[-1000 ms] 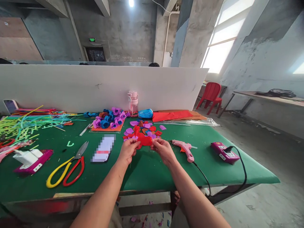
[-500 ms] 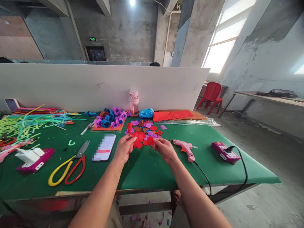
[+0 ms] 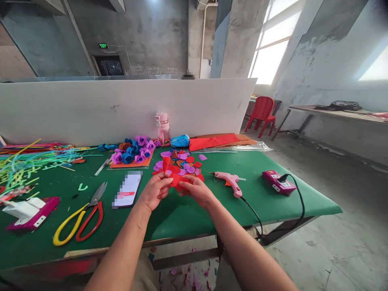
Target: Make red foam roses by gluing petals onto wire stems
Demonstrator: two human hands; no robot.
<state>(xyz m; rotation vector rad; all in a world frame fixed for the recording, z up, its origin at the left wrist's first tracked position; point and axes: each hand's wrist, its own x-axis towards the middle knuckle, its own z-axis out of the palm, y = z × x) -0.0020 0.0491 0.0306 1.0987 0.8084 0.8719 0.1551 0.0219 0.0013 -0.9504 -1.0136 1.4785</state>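
Observation:
My left hand (image 3: 154,189) is closed in a pinch on a red paper flower piece (image 3: 165,163), whose rolled upper part rises above the thumb. My right hand (image 3: 198,190) pinches a red paper petal (image 3: 176,180) that reaches across to the left fingers. Between the two hands the red pieces meet or overlap; I cannot tell whether they are joined. Just behind my fingers lies a spread of loose purple, red, brown and blue petals (image 3: 190,170). To the right of my right hand, a pink glue gun (image 3: 230,181) rests on its side.
A phone (image 3: 128,189) and large scissors (image 3: 87,210) lie left on the green table (image 3: 291,214). Paper flowers (image 3: 133,151), a pink bottle (image 3: 163,127) and red paper sheets (image 3: 214,141) line the back, before a white board (image 3: 206,105). Power strips (image 3: 279,182) sit at both sides.
My right hand has moved left, bringing its red petal up against the piece in my left hand. The whole view has shifted a little to the right.

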